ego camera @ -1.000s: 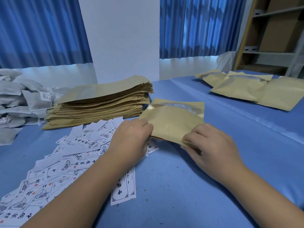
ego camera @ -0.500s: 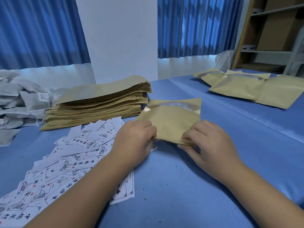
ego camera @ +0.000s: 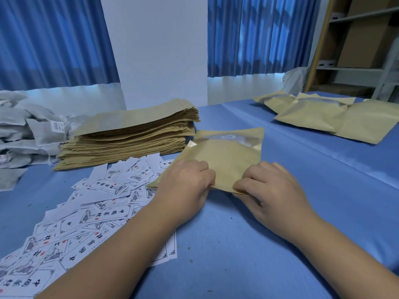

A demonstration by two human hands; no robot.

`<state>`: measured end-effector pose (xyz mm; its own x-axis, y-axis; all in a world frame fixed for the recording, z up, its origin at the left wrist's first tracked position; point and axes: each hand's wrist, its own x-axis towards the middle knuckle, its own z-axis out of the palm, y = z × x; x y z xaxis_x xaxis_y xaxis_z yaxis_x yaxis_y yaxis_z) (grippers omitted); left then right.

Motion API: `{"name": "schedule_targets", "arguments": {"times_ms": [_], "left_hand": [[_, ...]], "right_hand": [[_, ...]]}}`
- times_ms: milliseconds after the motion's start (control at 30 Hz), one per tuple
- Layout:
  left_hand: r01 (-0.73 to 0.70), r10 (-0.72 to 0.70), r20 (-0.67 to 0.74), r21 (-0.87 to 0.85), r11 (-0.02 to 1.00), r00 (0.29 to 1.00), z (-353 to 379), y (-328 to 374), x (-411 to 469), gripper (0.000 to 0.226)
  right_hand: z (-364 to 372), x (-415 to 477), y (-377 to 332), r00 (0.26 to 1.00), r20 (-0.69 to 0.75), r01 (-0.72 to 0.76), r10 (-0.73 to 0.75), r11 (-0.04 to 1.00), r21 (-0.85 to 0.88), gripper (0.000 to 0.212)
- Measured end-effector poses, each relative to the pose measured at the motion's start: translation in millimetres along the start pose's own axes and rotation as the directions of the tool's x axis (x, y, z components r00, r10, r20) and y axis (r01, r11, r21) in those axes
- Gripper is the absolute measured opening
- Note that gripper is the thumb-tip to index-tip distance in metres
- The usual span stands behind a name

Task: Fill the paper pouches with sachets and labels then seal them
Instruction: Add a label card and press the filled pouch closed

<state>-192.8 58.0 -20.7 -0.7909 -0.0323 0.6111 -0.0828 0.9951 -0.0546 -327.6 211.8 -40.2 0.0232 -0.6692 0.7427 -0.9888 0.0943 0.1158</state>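
The tan paper pouch with a clear window (ego camera: 224, 160) is laid on the blue table cover (ego camera: 237, 244), its near edge pinched by the left hand (ego camera: 185, 186) and the right hand (ego camera: 269, 190). White printed labels (ego camera: 97, 212) are scattered to the left; a stack of flat tan pouches (ego camera: 129, 139) is seen beyond.

Left hand (ego camera: 185, 180) and right hand (ego camera: 272, 188) pinch, fingers (ego camera: 250, 183) curled.

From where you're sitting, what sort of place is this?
Probably a small hand-packing workroom. A stack of flat paper pouches waits beside loose printed labels spread on the blue table, bulging pouches are set aside, and the left hand and right hand pinch one pouch.
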Motion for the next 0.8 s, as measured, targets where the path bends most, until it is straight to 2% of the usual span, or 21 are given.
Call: {"name": "schedule_targets", "arguments": {"times_ms": [100, 267, 433, 567, 700, 767, 800], "left_hand": [[-0.014, 0.014, 0.008, -0.008, 1.000, 1.000, -0.9, 1.0, -0.7, 0.021], [-0.086, 0.086, 0.004, -0.028, 0.996, 0.996, -0.9, 10.1, -0.2, 0.005], [-0.092, 0.092, -0.013, -0.040, 0.995, 0.996, -0.4, 14.7, 3.0, 0.018], [-0.040, 0.038, -0.019, -0.083, 0.996, 0.999, -0.8, 11.3, 0.7, 0.011], [0.055, -0.056, -0.010, -0.049, 0.997, 0.998, 1.1, -0.8, -0.5, 0.021], [0.114, -0.114, 0.007, -0.016, 0.993, 0.993, 1.2, -7.2, -4.4, 0.007], [0.144, -0.144, 0.010, -0.011, 0.989, 0.989, 1.0, -8.8, -5.9, 0.012]], "right_hand": [[1.8, 1.0, -1.7, 0.999, -0.011, 0.035, -0.035, 0.999, 0.012, 0.005], [2.3, -0.8, -0.9, 0.999, -0.039, 0.000, 0.000, 1.000, 0.019, 0.016], [2.7, -1.0, -2.4, 1.000, -0.012, -0.010, 0.010, 1.000, 0.001, 0.008], [0.9, 0.9, -3.1, 0.998, -0.049, -0.034, 0.035, 0.999, 0.029, 0.011], [-0.8, -0.6, 0.7, 0.984, -0.100, -0.147, 0.150, 0.989, 0.028, 0.015], [-1.4, -1.6, 0.8, 0.980, -0.096, -0.171, 0.174, 0.985, 0.038, 0.017], [-1.2, -1.8, 0.0, 0.981, -0.086, -0.170, 0.173, 0.985, 0.041, 0.017]]}}
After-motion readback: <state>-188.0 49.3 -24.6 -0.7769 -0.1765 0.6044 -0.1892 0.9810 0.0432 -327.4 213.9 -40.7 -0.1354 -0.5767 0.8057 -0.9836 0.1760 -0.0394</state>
